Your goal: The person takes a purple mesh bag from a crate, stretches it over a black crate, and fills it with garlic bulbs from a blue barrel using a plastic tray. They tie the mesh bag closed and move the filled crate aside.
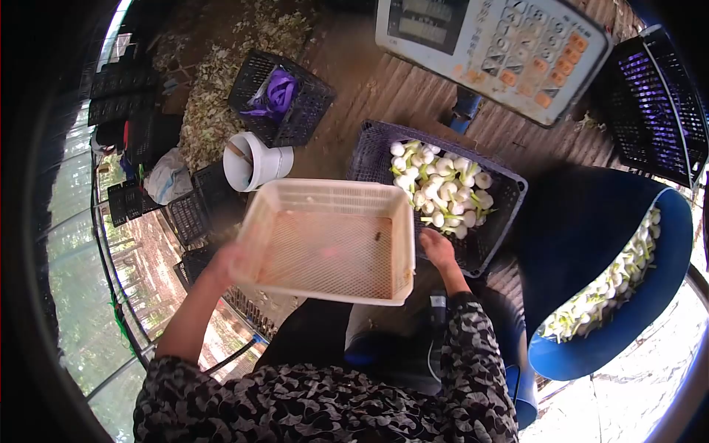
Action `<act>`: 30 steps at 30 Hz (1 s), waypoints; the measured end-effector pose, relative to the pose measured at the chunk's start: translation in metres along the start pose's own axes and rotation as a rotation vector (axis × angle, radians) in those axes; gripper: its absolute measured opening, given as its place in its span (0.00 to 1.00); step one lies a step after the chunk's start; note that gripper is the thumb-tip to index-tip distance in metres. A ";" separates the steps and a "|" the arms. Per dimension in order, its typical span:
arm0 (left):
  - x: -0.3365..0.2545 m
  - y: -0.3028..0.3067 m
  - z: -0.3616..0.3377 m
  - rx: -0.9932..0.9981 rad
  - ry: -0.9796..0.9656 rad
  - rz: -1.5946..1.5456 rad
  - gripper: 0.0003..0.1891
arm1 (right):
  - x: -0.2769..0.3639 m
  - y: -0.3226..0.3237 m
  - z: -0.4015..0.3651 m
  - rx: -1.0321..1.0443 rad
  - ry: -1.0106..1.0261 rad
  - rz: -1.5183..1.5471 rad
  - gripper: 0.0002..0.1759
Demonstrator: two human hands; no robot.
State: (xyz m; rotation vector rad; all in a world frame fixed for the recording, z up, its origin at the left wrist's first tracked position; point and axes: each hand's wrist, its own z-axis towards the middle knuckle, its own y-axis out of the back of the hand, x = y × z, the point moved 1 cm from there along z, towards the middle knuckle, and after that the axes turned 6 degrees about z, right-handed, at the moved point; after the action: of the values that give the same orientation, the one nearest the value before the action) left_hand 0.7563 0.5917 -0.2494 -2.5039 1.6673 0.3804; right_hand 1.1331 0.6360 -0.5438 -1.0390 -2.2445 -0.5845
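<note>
A shallow white plastic basket (336,193) with a mesh bottom is held up, tilted, in front of my body. It contains only a few small specks. My left hand (225,266) grips its left rim; the fingers are partly hidden and blurred. My right hand (441,251) is off the basket, just past its right side, over the near edge of a dark plastic crate (504,236). Its fingers look loosely extended, with nothing visible in them. White bulbs with short green stems (443,184) lie heaped in that crate.
A weighing scale display (491,52) stands at the far side. To the right, a large blue tub (605,354) holds many more bulbs. A white bucket (281,164), a black crate with purple straps (310,111) and scattered trimmings (210,111) lie to the left.
</note>
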 end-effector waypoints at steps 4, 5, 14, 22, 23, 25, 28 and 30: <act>0.012 0.042 -0.016 -0.101 0.009 -0.154 0.30 | 0.028 -0.048 0.038 0.027 -0.044 -0.217 0.41; 0.010 0.039 -0.016 -0.101 0.006 -0.150 0.30 | 0.035 -0.050 0.043 0.024 -0.042 -0.214 0.41; 0.009 0.024 0.000 0.091 -0.110 -0.262 0.32 | 0.035 -0.088 0.060 -0.176 -0.039 -0.404 0.11; 0.004 0.001 -0.003 0.144 -0.143 -0.228 0.32 | 0.036 -0.075 0.029 -0.447 0.315 -0.376 0.29; -0.002 -0.015 -0.009 0.120 -0.191 -0.178 0.32 | 0.041 -0.055 0.024 -0.475 0.337 -0.382 0.29; -0.011 -0.042 -0.020 0.107 -0.263 -0.136 0.33 | 0.039 -0.015 0.009 -0.203 -0.172 0.811 0.27; -0.017 -0.082 -0.034 0.219 -0.313 0.127 0.33 | 0.103 0.076 -0.108 0.076 -0.074 1.469 0.29; -0.019 -0.121 -0.044 0.354 -0.321 0.233 0.33 | 0.109 0.114 -0.180 -0.028 0.090 1.299 0.29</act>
State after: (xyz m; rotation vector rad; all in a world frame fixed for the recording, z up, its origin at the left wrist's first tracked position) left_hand 0.8671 0.6462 -0.2073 -1.8942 1.7193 0.4365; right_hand 1.2252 0.6533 -0.3240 -2.0644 -1.0623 -0.0598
